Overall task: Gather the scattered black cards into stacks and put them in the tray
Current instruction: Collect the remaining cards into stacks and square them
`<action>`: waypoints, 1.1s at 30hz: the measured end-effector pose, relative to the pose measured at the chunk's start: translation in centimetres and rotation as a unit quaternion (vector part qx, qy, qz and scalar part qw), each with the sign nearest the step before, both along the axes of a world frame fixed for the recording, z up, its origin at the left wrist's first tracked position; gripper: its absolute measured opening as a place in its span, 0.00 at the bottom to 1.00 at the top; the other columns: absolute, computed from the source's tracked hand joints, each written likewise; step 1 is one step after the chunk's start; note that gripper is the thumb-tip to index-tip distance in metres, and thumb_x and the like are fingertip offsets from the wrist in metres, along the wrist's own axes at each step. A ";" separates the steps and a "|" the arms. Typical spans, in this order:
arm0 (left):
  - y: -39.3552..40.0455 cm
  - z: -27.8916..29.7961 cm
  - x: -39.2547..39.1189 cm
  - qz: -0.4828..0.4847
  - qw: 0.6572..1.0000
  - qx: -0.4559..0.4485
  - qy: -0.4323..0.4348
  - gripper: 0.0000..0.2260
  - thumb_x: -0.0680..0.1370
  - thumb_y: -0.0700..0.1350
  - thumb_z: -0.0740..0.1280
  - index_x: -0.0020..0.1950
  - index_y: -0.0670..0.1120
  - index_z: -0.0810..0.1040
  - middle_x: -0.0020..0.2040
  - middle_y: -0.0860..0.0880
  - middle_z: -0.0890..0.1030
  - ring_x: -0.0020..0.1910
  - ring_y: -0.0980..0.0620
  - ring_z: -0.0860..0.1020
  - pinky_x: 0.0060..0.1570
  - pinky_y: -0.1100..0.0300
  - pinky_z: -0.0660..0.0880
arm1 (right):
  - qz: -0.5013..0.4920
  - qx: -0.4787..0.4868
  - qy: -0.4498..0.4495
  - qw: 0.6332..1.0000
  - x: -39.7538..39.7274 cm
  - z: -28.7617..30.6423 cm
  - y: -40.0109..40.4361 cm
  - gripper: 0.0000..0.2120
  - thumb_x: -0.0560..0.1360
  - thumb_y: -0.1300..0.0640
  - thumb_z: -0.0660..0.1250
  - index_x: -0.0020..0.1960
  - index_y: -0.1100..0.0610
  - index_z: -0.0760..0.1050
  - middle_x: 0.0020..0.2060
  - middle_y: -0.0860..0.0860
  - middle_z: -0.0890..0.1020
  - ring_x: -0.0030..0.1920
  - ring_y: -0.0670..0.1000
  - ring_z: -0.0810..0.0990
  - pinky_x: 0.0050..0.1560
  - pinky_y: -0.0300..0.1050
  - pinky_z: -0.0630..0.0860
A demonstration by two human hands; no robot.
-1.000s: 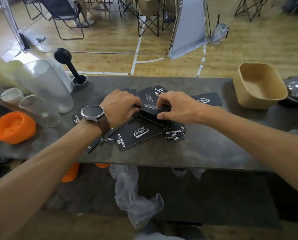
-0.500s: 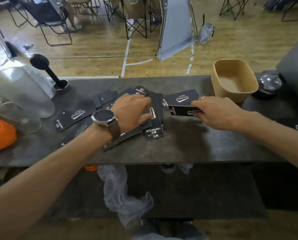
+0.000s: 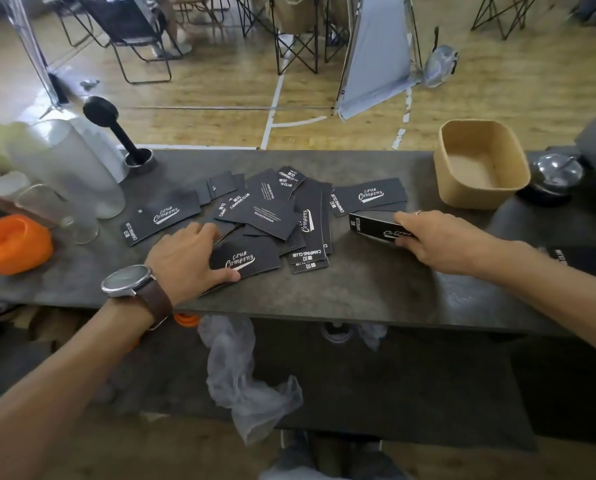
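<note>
On the dark countertop (image 3: 358, 289): the work area; all task items lie on it.
Scattered cards (image 3: 272, 216): black printed cards, overlapping loosely at the centre of the counter, lying at mixed angles; one card (image 3: 159, 218) lies apart at the left edge of the spread.
Held stack (image 3: 376, 228): a small bundle of cards, raised and tilted just right of the spread, between the spread and the tray.
Right hand (image 3: 441, 239): fingers closed around the held stack, thumb on the near side; grip secure as far as visible.
Left hand (image 3: 189, 256): fingers spread and flat, pressing on the near-left cards; nothing pinched or lifted.
Tray (image 3: 481, 164): tan, round-cornered container at the far right of the counter; no cards visible inside.
Step in hand: judged as transfer of the first gathered stack toward the tray, with most cards not yet collected.
Next move calls for: carrying the stack over the tray rim and lowering it flat before release; the left hand then sweeps the loose cards together.
Caution: a loosened grip may fan the stack out.
</note>
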State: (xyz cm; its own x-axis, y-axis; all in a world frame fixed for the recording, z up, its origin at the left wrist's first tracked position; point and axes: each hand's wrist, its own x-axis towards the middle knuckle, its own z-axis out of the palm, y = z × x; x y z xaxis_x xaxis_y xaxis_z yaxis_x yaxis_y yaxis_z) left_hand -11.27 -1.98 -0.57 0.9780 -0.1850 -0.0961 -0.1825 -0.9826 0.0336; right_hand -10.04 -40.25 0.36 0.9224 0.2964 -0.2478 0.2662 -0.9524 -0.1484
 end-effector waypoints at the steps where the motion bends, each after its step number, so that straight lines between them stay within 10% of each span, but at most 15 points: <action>1: 0.0 -0.1 -0.2 0.003 1.000 0.004 0.002 0.31 0.66 0.69 0.69 0.58 0.49 0.72 0.54 0.48 0.76 0.53 0.46 0.77 0.51 0.51 0.73 | 0.002 0.001 0.001 1.000 0.0 0.0 0.0 0.08 0.81 0.49 0.60 0.50 0.52 0.64 0.51 0.55 0.78 0.50 0.62 0.78 0.47 0.55 0.74; 15: -0.9 -0.9 -2.5 -0.043 0.991 0.032 -0.120 0.22 0.70 0.60 0.72 0.56 0.46 0.76 0.52 0.46 0.77 0.50 0.42 0.77 0.50 0.47 0.70 | -0.009 0.012 0.026 1.000 -0.4 0.9 0.0 0.08 0.81 0.48 0.60 0.53 0.52 0.67 0.52 0.54 0.79 0.51 0.61 0.78 0.50 0.56 0.75; 21: -3.5 -0.9 -4.4 -0.102 0.953 -0.130 -0.253 0.05 0.76 0.45 0.65 0.48 0.45 0.78 0.44 0.50 0.80 0.47 0.45 0.76 0.50 0.52 0.69 | -0.005 0.005 0.034 0.999 -1.1 2.1 -0.5 0.04 0.80 0.50 0.62 0.51 0.48 0.67 0.48 0.51 0.77 0.47 0.57 0.77 0.46 0.52 0.72; 33: -19.5 -1.5 -1.6 -0.173 0.911 -0.299 -0.224 0.04 0.74 0.41 0.71 0.45 0.42 0.77 0.45 0.46 0.74 0.44 0.47 0.72 0.46 0.53 0.71 | 0.002 0.028 0.046 0.999 -3.7 1.9 1.0 0.09 0.74 0.57 0.66 0.47 0.47 0.67 0.45 0.49 0.77 0.46 0.54 0.77 0.47 0.55 0.76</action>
